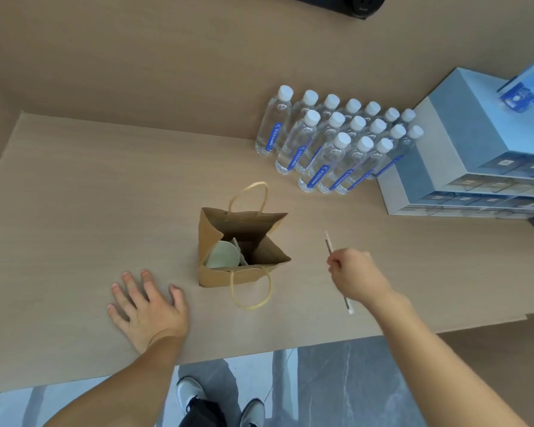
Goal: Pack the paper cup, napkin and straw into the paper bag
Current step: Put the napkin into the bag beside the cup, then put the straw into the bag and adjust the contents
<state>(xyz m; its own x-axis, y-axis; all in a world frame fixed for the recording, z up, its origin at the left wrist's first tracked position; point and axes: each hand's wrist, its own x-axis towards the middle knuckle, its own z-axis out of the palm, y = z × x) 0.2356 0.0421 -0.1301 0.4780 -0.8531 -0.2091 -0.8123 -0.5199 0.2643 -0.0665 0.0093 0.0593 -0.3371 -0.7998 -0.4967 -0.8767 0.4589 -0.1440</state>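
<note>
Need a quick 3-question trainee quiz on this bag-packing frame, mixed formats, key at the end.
1. True or false: the thin paper-wrapped straw is already inside the open brown paper bag.
2. Multiple choice: the left hand is A) holding the bag's handle, B) lying flat and open on the beige wooden counter, C) gripping a bottle.
3. Fill in: the pale green paper cup sits ____ the bag.

Key: 1 false, the right hand holds it beside the bag; 2 B; 3 inside.
</note>
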